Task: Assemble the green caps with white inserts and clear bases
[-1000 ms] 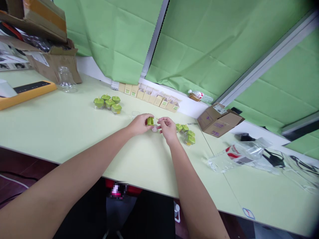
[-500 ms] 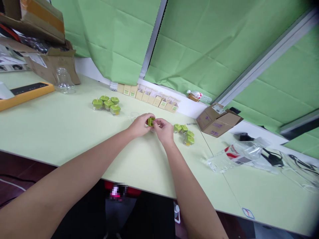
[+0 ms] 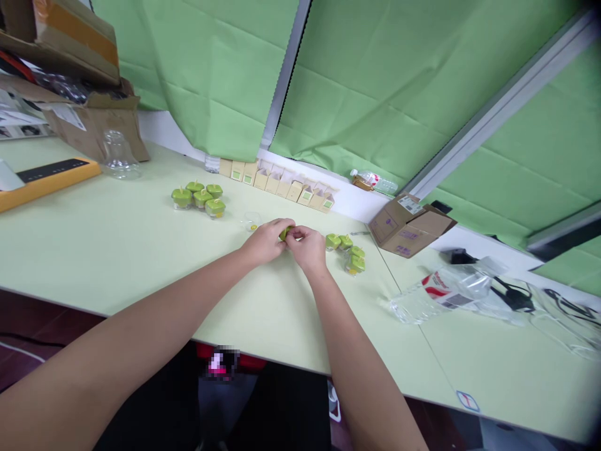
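Over the middle of the table, my left hand (image 3: 268, 241) is closed around a small green lid (image 3: 284, 233). My right hand (image 3: 306, 246) meets it from the right, its thumb and fingers pinched on the same lid. Most of the lid is hidden by my fingers. Just behind my left hand stands a small clear cup (image 3: 252, 220) with a bit of yellow in it. To the left sits a group of small clear containers with green lids (image 3: 203, 198). Several more green-lidded containers (image 3: 346, 243) stand to the right of my right hand.
A row of small cardboard boxes (image 3: 282, 183) lines the wall. An open carton (image 3: 407, 224) and a crumpled clear plastic bottle (image 3: 439, 293) lie to the right, near black cables (image 3: 516, 295). A yellow-edged device (image 3: 51, 180) and a clear plastic bottle piece (image 3: 118, 156) are at left.
My hands have drawn closer around the green lid, and less of it shows now. The clear cup behind my left hand is more exposed. The view has shifted slightly.
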Demonstrator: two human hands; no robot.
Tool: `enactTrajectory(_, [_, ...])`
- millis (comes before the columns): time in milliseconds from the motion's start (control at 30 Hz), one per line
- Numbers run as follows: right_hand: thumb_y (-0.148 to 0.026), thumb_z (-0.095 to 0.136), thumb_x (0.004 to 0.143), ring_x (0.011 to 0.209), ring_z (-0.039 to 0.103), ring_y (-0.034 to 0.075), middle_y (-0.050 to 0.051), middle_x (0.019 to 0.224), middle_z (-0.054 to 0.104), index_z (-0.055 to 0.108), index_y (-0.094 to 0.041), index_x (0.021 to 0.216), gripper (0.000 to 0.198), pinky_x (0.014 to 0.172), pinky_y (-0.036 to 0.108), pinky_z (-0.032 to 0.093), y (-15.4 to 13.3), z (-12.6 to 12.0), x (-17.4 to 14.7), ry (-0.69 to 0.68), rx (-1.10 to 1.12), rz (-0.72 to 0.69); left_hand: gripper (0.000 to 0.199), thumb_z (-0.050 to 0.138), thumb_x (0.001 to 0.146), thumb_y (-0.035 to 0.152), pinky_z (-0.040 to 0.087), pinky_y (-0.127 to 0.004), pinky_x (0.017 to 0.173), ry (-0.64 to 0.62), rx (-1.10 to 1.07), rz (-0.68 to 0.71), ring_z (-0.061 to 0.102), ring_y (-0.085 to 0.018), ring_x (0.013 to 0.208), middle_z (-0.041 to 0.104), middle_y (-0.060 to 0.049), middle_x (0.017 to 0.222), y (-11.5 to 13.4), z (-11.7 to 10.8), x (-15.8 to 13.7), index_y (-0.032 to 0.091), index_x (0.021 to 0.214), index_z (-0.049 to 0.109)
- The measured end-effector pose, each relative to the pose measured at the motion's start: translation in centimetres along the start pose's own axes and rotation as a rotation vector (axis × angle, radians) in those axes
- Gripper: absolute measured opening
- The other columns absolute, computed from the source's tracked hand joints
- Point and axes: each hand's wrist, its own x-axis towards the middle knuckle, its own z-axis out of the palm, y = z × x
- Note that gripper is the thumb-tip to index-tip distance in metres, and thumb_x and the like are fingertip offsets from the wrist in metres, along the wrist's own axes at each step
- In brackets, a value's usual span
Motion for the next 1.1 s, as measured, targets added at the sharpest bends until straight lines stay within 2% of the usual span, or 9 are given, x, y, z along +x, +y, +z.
enactTrajectory(367, [-0.028, 0.057, 0.079, 0.067, 0.063, 0.018, 0.001, 0.079, 0.074, 0.073, -0.026, 0.077, 0.016, 0.070, 0.029, 0.045, -0.4, 0.2, -0.5, 0.094, -0.074, -0.056, 0.047, 0.054, 0.071, 0.004, 0.049, -0.030, 0.088, 0.009, -0.040, 0.040, 0.063, -0.017, 0.092, 0.068, -0.004, 0.110, 0.3, -0.2, 0.2, 0.021, 0.115, 0.061])
enactTrajectory(533, [-0.026, 0.059, 0.078, 0.069, 0.064, 0.019, 0.000, 0.078, 0.074, 0.073, -0.027, 0.075, 0.014, 0.067, 0.029, 0.044, -0.5, -0.2, -0.4, 0.094, -0.128, -0.080, 0.048, 0.055, 0.071, 0.005, 0.050, -0.030, 0.088, 0.018, -0.063, 0.032, 0.062, -0.018, 0.093, 0.067, -0.004, 0.112, 0.4, -0.2, 0.2, 0.021, 0.115, 0.061])
enactTrajectory(767, [-0.027, 0.057, 0.079, 0.062, 0.063, 0.016, -0.002, 0.075, 0.074, 0.073, -0.026, 0.073, 0.018, 0.069, 0.027, 0.046, -0.2, -0.3, -0.2, 0.005, -0.016, -0.080, 0.049, 0.054, 0.069, 0.003, 0.049, -0.030, 0.088, 0.010, -0.049, 0.054, 0.062, -0.018, 0.094, 0.067, -0.003, 0.110, 0.1, -0.3, 0.1, 0.022, 0.114, 0.062])
enactTrajectory(967, [-0.033, 0.054, 0.084, 0.060, 0.061, 0.016, 0.000, 0.072, 0.073, 0.074, -0.025, 0.075, 0.024, 0.064, 0.026, 0.044, 0.2, 0.5, -0.3, 0.038, -0.033, -0.102, 0.050, 0.052, 0.069, 0.002, 0.049, -0.029, 0.087, 0.014, -0.037, 0.067, 0.062, -0.017, 0.092, 0.068, -0.003, 0.110, 0.1, -0.3, 0.1, 0.021, 0.113, 0.062])
enactTrajectory(1100, [-0.034, 0.054, 0.084, 0.062, 0.062, 0.016, 0.000, 0.078, 0.074, 0.076, -0.025, 0.079, 0.024, 0.065, 0.027, 0.046, 0.4, 0.4, -0.3, 0.050, 0.009, -0.086, 0.047, 0.052, 0.069, 0.003, 0.049, -0.029, 0.085, 0.012, -0.054, 0.040, 0.061, -0.017, 0.090, 0.068, -0.003, 0.107, 0.6, -0.3, 0.1, 0.022, 0.111, 0.062])
